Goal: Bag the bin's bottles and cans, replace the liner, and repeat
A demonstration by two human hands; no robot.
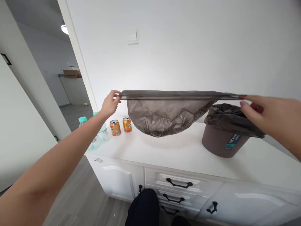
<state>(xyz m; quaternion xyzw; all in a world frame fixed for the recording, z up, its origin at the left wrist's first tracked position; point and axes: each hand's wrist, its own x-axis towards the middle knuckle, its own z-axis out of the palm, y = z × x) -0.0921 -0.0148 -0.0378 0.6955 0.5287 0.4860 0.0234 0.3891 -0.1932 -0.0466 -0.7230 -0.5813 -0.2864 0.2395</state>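
A dark, see-through plastic bag is stretched wide above the white cabinet top, its crumpled lower part hanging down in a curve. My left hand pinches the bag's upper left corner. At the upper right end, the fingers of my right hand are closed on the bag's edge, slightly blurred. Below and behind my right hand stands a brown bin with a dark liner folded over its rim. Two orange cans stand upright to the left of the hanging bag.
Clear bottles with teal caps stand at the left end of the white cabinet, partly behind my left forearm. Black-handled drawers and doors form its front. A light switch is on the wall, and a doorway opens at the left.
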